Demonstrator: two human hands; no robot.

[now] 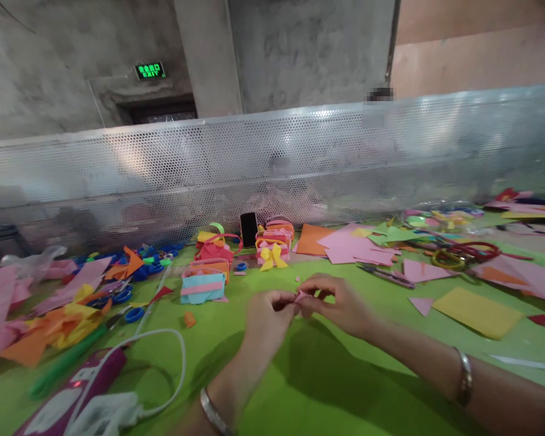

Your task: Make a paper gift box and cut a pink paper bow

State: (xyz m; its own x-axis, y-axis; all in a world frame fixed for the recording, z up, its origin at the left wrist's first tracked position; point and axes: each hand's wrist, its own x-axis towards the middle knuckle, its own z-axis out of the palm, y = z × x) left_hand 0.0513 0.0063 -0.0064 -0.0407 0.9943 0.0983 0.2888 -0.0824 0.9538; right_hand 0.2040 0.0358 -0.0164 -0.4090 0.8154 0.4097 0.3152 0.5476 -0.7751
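Observation:
Between my fingertips is a small piece of pink paper (301,297), folded or creased, held above the green tabletop. My left hand (272,312) pinches its left side with thumb and forefinger. From the right, my right hand (333,300) grips the same piece, its fingers curled over it. Much of the paper is hidden behind the fingers, so its exact shape cannot be made out. Just beyond my hands stand small folded paper bags, one with a yellow bow (273,258) and a blue one with a pink band (203,288).
A phone (249,230) leans upright near the perforated metal screen (236,175). Coloured paper (476,310) and pens (386,275) lie at right. At left are scissors (118,295), paper scraps (59,327), and a purple power strip (79,387) with a white cable (181,357).

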